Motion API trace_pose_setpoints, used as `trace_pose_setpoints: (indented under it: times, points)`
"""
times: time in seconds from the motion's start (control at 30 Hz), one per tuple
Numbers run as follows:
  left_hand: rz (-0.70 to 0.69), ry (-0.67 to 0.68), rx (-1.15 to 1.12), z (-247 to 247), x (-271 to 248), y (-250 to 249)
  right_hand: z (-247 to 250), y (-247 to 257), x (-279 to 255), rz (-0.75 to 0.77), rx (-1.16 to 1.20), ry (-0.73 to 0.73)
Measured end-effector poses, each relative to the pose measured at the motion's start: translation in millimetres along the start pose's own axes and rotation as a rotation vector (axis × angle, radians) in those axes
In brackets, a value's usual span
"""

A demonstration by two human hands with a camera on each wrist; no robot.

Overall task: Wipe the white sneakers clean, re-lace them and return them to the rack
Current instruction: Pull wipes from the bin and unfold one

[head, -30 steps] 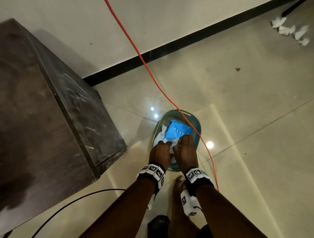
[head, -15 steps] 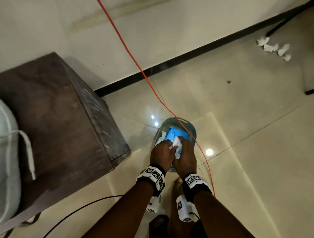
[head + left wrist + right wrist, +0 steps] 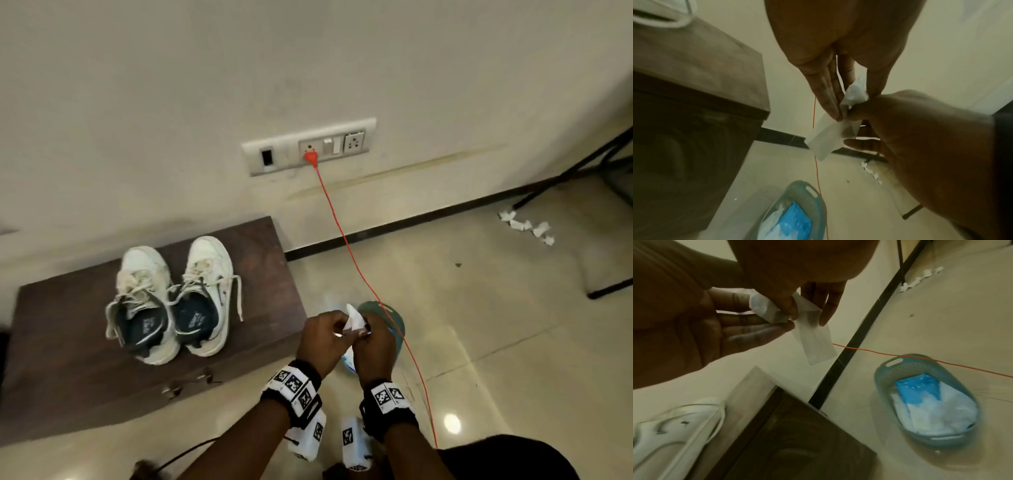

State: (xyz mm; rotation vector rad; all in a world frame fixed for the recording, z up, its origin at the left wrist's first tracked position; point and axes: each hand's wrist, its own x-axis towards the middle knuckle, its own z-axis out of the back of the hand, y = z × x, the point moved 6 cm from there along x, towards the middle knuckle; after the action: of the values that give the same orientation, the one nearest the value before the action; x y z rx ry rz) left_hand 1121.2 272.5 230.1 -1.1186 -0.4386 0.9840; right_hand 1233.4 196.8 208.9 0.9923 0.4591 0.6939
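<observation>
Hands lifted off basket (image 3: pixel 888 374) | left hand (image 3: pixel 322 339), right hand (image 3: pixel 371 349) fingers both pinch wipe (image 3: pixel 354 320) | sneakers (image 3: pixel 171 298) well left

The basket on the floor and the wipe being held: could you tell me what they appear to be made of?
The basket looks like teal moulded plastic: a perforated mesh wall and cut-out handle slots. The wipe, pinched by the left hand and the right hand, seems thin non-woven fabric or tissue: white, faintly translucent, creased in flat folds.
</observation>
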Motion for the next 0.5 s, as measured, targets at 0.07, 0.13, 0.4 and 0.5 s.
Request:
trace_pose_setpoints:
  times: [0.07,0.13,0.4,0.5]
  points:
    - [-0.019,-0.048,-0.032,38,-27,-18,0,39,-23,0.045,0.061,0.02]
    - [-0.028,-0.093,-0.067,74,-59,-34,-1,76,-48,0.111,0.104,0.058]
    - [-0.095,-0.343,-0.095,184,-167,-66,-15,194,-141,0.322,0.295,0.261]
    - [-0.065,-0.415,-0.154,215,-194,-65,-19,225,-162,0.314,0.408,0.345]
